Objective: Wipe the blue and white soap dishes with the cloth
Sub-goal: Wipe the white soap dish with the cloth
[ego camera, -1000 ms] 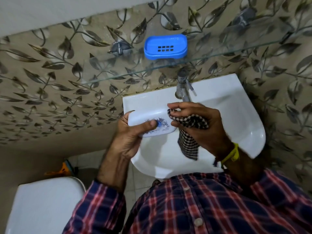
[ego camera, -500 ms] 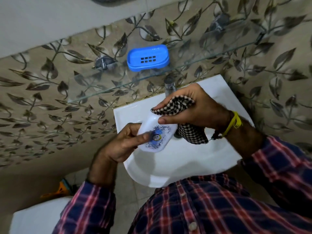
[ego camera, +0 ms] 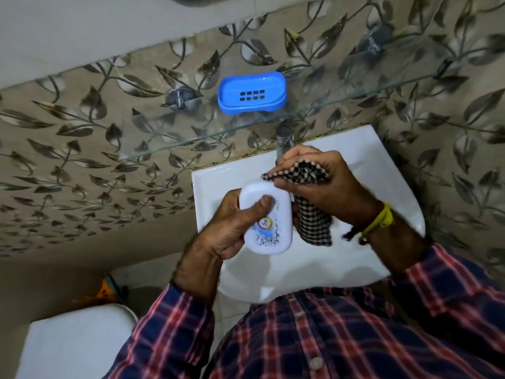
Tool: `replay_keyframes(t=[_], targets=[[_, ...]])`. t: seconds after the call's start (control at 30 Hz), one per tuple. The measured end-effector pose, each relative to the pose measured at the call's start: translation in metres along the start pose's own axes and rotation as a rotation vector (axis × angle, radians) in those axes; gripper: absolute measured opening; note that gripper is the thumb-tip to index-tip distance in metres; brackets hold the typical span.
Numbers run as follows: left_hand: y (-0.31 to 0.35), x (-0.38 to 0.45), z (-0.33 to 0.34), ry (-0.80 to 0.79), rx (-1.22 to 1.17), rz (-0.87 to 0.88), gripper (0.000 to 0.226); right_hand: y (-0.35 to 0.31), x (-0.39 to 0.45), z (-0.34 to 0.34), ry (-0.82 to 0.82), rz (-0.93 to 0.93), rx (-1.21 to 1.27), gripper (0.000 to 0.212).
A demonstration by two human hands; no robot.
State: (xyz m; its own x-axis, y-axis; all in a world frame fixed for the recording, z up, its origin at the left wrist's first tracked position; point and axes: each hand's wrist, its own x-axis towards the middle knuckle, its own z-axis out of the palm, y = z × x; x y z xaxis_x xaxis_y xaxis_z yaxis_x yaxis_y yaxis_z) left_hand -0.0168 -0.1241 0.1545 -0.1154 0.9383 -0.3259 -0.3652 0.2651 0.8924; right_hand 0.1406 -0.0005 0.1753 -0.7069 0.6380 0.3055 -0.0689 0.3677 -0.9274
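My left hand (ego camera: 226, 228) grips the white soap dish (ego camera: 269, 222), which carries a blue printed label, and holds it on end over the basin with the thumb across its face. My right hand (ego camera: 325, 187) clutches the black-and-white checked cloth (ego camera: 311, 212) against the dish's upper right edge; part of the cloth hangs down beside the dish. The blue soap dish (ego camera: 252, 93), with a grid of drain holes, sits empty on the glass shelf (ego camera: 341, 97) above, apart from both hands.
A white wash basin (ego camera: 369, 170) lies under the hands, with a metal tap (ego camera: 284, 138) at its back edge. A white toilet tank lid (ego camera: 73, 343) sits at lower left, an orange object (ego camera: 105, 289) on the floor beside it. Leaf-patterned tiles cover the wall.
The white dish has turned from lying sideways to standing on end in my left hand. My right hand with the cloth has shifted to the dish's top right edge.
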Motion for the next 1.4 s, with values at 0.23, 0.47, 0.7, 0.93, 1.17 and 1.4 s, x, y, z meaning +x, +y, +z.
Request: replay_keyframes(t=[0.23, 0.47, 0.7, 0.93, 1.17, 1.4], targets=[[-0.009, 0.006, 0.008, 0.201, -0.246, -0.016, 0.081, 0.02, -0.02, -0.004, 0.306, 0.234, 0.064, 0.012], [-0.025, 0.018, 0.023, 0.219, -0.442, -0.15, 0.088, -0.011, -0.013, 0.037, 0.172, -0.028, -0.436, 0.022], [-0.013, 0.02, 0.031, 0.25, -0.402, -0.076, 0.059, -0.016, -0.022, 0.048, 0.061, -0.168, -0.563, 0.029], [-0.01, 0.022, 0.024, 0.211, -0.464, -0.009, 0.049, -0.019, -0.021, 0.056, 0.069, -0.158, -0.555, 0.033], [-0.005, 0.021, 0.026, 0.24, -0.469, -0.041, 0.05, -0.017, -0.024, 0.05, 0.069, -0.176, -0.558, 0.036], [-0.001, 0.027, 0.02, 0.332, -0.459, -0.007, 0.055, -0.012, -0.038, 0.054, 0.108, -0.177, -0.531, 0.031]])
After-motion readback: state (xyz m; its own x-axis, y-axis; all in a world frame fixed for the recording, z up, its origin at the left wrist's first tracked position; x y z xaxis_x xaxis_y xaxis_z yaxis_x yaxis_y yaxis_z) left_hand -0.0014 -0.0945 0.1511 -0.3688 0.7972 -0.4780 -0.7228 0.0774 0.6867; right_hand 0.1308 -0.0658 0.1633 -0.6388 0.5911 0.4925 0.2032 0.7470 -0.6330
